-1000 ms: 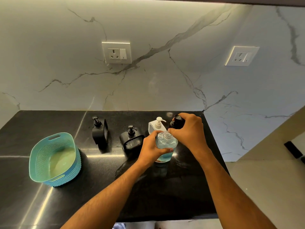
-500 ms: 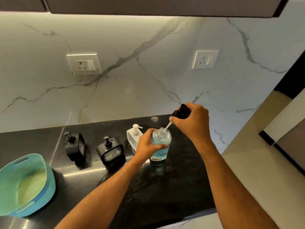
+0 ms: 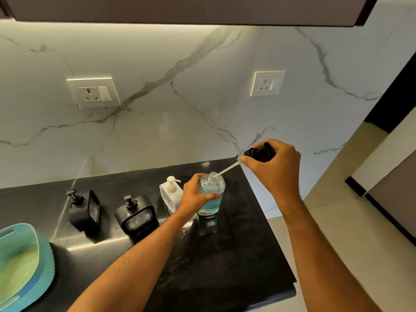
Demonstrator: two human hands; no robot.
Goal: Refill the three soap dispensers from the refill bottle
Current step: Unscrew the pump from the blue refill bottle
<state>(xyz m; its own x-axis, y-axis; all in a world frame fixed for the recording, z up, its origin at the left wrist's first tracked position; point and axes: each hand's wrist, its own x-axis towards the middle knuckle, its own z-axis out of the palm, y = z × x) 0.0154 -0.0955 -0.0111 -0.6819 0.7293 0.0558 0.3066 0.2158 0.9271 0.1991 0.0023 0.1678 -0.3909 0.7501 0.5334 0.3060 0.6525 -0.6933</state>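
Bottle is gripped upright on the worktop by the left hand. Pump is clamped in the right hand, its tube slanting into the neck. Tube is best drawn out along its own line, bottle steadied. Three dispensers stand left of the left hand.

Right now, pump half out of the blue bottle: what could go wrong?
1. The dip tube leaves the neck at a slant, so soap may drip onto the black counter.
2. The clear bottle stands close beside the white dispenser; a slip of the left hand could knock it.
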